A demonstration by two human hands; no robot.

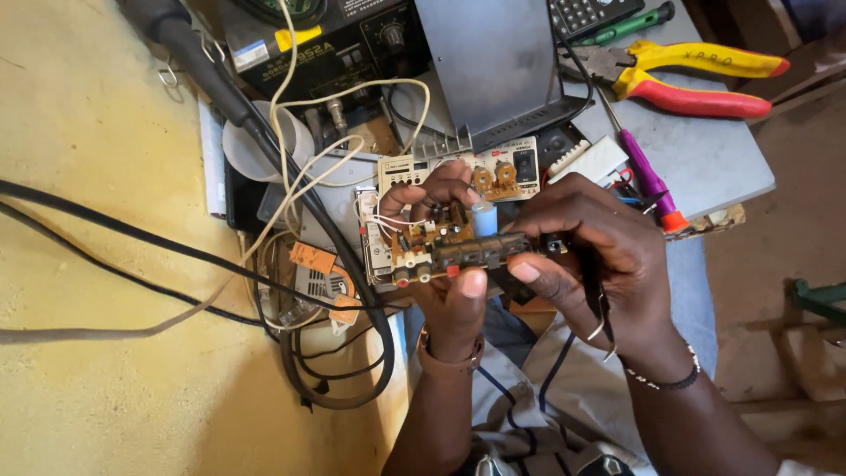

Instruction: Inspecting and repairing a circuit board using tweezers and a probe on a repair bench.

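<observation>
Cluttered repair table (705, 159), yellow floor at left. Left hand (449, 264) and right hand (590, 256), each grip clamped on small brown circuit board (441, 242), held mid-frame over lap. Best: hold by edges, steady, thumbs off components. Pliers (687, 75), screwdriver (648, 176) lie far right.

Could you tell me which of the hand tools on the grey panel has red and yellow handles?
The pliers; the screwdriver beside them has a purple handle.

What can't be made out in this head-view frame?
- Circuit board: its underside and right end are hidden by the left hand and right hand.
- Black device: its top is cut off by the upper edge.
- Thin metal tool below the right hand: its upper part is hidden by the palm.
</observation>
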